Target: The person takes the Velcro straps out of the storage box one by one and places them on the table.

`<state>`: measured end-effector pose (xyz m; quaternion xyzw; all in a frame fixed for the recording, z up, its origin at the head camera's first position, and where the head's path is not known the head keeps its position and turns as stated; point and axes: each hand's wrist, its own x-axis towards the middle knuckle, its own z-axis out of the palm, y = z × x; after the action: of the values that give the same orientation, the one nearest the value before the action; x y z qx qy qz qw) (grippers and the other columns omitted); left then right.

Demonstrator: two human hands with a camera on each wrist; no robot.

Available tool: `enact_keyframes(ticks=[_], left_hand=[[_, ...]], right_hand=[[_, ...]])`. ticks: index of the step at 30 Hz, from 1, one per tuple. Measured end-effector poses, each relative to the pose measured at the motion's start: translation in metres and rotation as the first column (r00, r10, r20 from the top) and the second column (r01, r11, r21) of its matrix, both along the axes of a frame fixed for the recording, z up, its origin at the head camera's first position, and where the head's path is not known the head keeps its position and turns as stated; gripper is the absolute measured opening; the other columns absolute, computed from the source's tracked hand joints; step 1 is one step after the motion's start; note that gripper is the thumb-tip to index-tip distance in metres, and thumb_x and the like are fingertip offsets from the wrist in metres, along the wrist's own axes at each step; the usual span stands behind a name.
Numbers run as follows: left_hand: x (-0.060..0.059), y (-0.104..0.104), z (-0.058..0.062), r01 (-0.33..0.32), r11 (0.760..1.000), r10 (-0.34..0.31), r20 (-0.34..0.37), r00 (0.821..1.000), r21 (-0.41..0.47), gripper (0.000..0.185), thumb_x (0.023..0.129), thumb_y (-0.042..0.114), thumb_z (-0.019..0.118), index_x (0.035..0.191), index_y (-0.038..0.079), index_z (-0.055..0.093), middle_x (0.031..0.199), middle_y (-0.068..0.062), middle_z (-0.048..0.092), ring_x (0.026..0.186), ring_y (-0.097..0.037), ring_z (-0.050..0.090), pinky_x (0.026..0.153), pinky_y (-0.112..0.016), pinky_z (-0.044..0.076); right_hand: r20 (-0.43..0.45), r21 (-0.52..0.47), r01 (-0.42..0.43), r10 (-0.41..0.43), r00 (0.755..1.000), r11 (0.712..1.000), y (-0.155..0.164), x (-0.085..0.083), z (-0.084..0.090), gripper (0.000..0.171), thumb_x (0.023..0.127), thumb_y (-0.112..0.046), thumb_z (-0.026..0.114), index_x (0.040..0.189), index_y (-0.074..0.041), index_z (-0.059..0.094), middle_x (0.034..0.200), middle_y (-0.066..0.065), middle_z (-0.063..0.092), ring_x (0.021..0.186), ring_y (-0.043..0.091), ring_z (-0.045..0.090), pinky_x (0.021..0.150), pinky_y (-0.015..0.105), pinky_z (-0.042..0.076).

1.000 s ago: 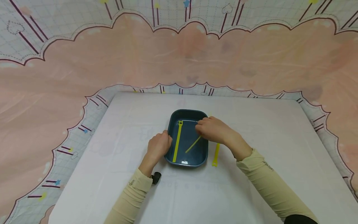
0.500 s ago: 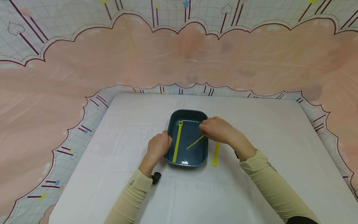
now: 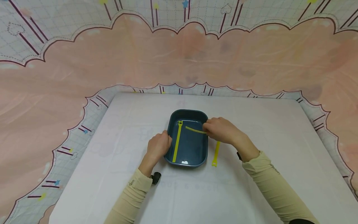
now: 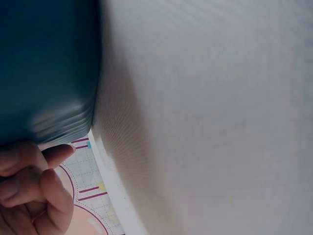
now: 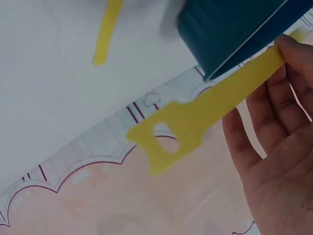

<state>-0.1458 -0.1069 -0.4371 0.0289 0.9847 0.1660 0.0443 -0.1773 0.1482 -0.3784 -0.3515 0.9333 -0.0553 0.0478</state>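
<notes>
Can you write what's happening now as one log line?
left hand: grips tray edge | right hand: pinches yellow strap over tray | second strap: in tray | third strap: on table

Yellow strap pinched above dark blue tray, slotted head end free

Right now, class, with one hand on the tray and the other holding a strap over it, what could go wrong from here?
1. The right hand pinches the yellow strap near one end, so it could slip and land outside the blue tray.
2. The left hand steadies only the tray's left rim; a knock might slide it across the white table.
3. The right forearm passes above another strap on the table and might brush it away.
</notes>
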Motion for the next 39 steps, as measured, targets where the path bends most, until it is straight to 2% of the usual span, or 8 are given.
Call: enact_keyframes(ticks=[7, 14, 21, 27, 34, 39], left_hand=[[0.000, 0.000, -0.001, -0.002, 1.000, 0.002, 0.003, 1.000, 0.001, 0.021, 0.097, 0.016, 0.050, 0.093, -0.002, 0.060, 0.066, -0.009, 0.054, 0.054, -0.021, 0.051, 0.051, -0.032, 0.042], [0.001, 0.000, -0.002, -0.006, 1.000, 0.006, 0.005, 1.000, 0.007, 0.021, 0.097, 0.016, 0.050, 0.093, -0.002, 0.060, 0.066, -0.009, 0.054, 0.054, -0.021, 0.051, 0.051, -0.033, 0.041], [0.001, -0.001, -0.003, -0.007, 1.000, 0.007, -0.003, 1.000, 0.011, 0.021, 0.097, 0.016, 0.050, 0.092, -0.002, 0.060, 0.066, -0.009, 0.055, 0.054, -0.021, 0.052, 0.050, -0.033, 0.042], [0.000, -0.001, -0.002, -0.008, 1.000, 0.008, 0.005, 1.000, 0.012, 0.021, 0.097, 0.016, 0.050, 0.093, -0.002, 0.060, 0.067, -0.009, 0.055, 0.054, -0.021, 0.052, 0.050, -0.033, 0.042], [0.000, -0.001, -0.001, -0.005, 1.000, 0.005, 0.015, 1.000, 0.004, 0.022, 0.097, 0.017, 0.050, 0.094, -0.002, 0.060, 0.067, -0.009, 0.055, 0.055, -0.021, 0.052, 0.051, -0.033, 0.042], [0.000, -0.001, -0.001, -0.005, 1.000, 0.005, 0.005, 1.000, 0.010, 0.021, 0.097, 0.016, 0.050, 0.094, -0.003, 0.060, 0.066, -0.009, 0.054, 0.054, -0.021, 0.052, 0.050, -0.032, 0.041]], right_hand=[[-0.033, -0.005, 0.016, -0.016, 0.999, 1.000, 0.003, 0.001, -0.001, 0.003, 0.089, -0.013, 0.068, 0.087, -0.012, 0.067, 0.078, -0.002, 0.060, 0.072, 0.018, 0.053, 0.076, 0.037, 0.047], [-0.046, 0.003, 0.111, -0.111, 0.993, 0.994, 0.009, 0.000, -0.004, 0.010, 0.090, -0.020, 0.068, 0.092, -0.011, 0.073, 0.079, 0.000, 0.062, 0.068, 0.017, 0.053, 0.071, 0.036, 0.047], [-0.028, -0.011, 0.208, -0.208, 0.978, 0.978, 0.015, -0.002, -0.007, 0.011, 0.090, -0.018, 0.067, 0.094, -0.008, 0.072, 0.082, 0.003, 0.066, 0.068, 0.018, 0.056, 0.066, 0.037, 0.049], [0.015, -0.030, 0.326, -0.326, 0.945, 0.945, 0.021, -0.005, -0.008, 0.016, 0.092, -0.019, 0.065, 0.097, -0.005, 0.070, 0.084, 0.006, 0.068, 0.068, 0.020, 0.058, 0.065, 0.039, 0.050], [0.096, -0.018, 0.419, -0.415, 0.905, 0.908, 0.032, -0.004, -0.008, 0.019, 0.093, -0.019, 0.063, 0.099, -0.003, 0.071, 0.086, 0.007, 0.068, 0.071, 0.022, 0.060, 0.063, 0.040, 0.050], [0.222, 0.021, 0.492, -0.484, 0.846, 0.870, 0.039, -0.004, -0.008, 0.019, 0.094, -0.017, 0.062, 0.097, -0.002, 0.071, 0.084, 0.006, 0.068, 0.069, 0.022, 0.059, 0.059, 0.037, 0.047]])
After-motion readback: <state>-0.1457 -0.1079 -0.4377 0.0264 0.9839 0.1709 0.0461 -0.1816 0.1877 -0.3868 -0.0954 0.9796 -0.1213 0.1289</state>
